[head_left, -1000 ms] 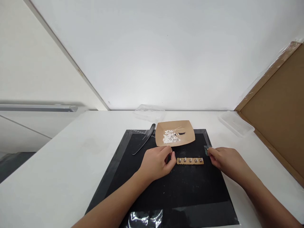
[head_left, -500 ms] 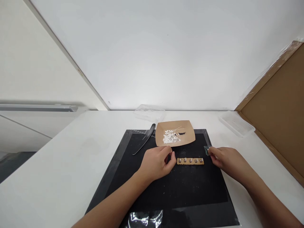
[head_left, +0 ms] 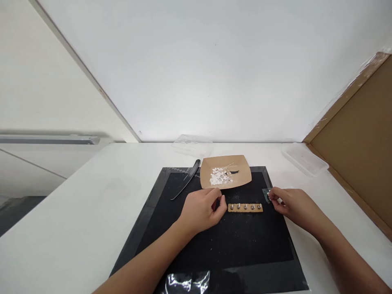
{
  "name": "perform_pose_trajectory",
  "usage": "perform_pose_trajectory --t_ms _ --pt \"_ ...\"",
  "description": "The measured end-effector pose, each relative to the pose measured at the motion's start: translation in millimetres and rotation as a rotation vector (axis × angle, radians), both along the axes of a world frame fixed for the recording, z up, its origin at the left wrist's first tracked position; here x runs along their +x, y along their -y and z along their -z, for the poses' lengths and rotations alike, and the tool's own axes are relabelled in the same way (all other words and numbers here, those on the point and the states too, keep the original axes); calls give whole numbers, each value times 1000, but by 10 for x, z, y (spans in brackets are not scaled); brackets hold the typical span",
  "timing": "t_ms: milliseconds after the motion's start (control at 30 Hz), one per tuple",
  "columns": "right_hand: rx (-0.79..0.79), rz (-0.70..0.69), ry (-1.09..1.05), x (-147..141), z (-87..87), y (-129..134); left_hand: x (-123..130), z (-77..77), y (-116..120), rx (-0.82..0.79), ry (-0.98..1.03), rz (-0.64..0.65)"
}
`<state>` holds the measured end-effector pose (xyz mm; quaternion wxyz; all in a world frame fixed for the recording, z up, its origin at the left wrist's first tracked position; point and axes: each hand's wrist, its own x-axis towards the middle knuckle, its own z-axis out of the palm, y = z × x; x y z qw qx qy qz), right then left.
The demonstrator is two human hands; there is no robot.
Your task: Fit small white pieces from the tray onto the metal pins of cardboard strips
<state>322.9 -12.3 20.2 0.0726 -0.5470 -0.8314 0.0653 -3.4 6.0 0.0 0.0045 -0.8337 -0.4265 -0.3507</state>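
Note:
My left hand rests on the black mat, fingers curled closed. Its thumb tip lies against or right beside the left end of a narrow tan strip; whatever the fingers may hold is hidden. Several small metal pieces with pale upright bits stand in a row along the strip. At the mat's right edge, my right hand is closed in a pinch, and a tiny white piece shows at its fingertips. Just under and beside those fingertips lies a small clear greenish plastic piece.
Behind the strip stands a tan paper tray with many small white pieces and a dark sliver. A black curved tool lies left of it. Clear plastic boxes stand farther back, another clear container at right. A cardboard panel borders the right side.
My right hand's fingers have shifted slightly, and more of the greenish plastic piece shows by them. My left hand and the strip stay in place.

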Motion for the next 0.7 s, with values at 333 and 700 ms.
perform_pose_trajectory --t_ms 333,700 --pt "-70 5 -164 32 -50 -29 4 -20 3 -3 3 2" --pt "-130 -43 -194 108 -92 -4 10 -19 -3 -14 7 3"
